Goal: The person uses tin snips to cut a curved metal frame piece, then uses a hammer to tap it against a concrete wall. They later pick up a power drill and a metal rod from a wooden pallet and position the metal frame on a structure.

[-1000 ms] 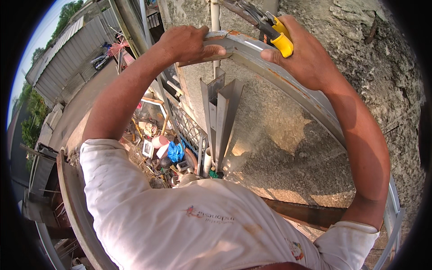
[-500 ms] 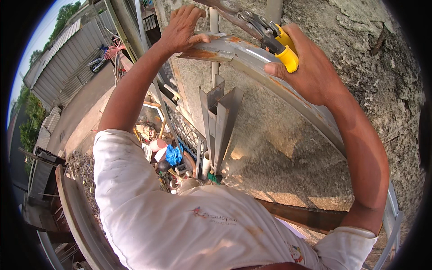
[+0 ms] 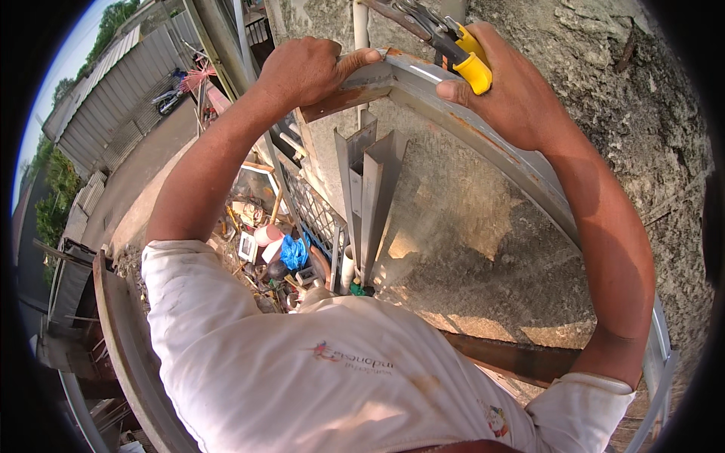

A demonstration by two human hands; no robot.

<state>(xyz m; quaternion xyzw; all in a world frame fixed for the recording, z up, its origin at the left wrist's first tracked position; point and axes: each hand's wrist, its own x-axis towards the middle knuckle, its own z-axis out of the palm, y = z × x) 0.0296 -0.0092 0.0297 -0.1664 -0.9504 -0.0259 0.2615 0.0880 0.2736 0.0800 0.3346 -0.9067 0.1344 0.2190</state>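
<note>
Metal channel [image 3: 470, 127] runs beneath both hands [image 3: 306, 72], ending by the left one.

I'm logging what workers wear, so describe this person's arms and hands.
The left hand and right hand are bare, without gloves; no wristwear shows. The forearms are uncovered below the short, off-white sleeves of a stained shirt with small printed markings.

Bright daylight fell on my white shirt [image 3: 302, 370] and lit patches of the concrete wall [image 3: 461, 204], beside a dark shadow low on it. White glare streaked the metal frame [image 3: 491, 143]. The lens bent straight edges, and black filled all 4 corners.
</note>
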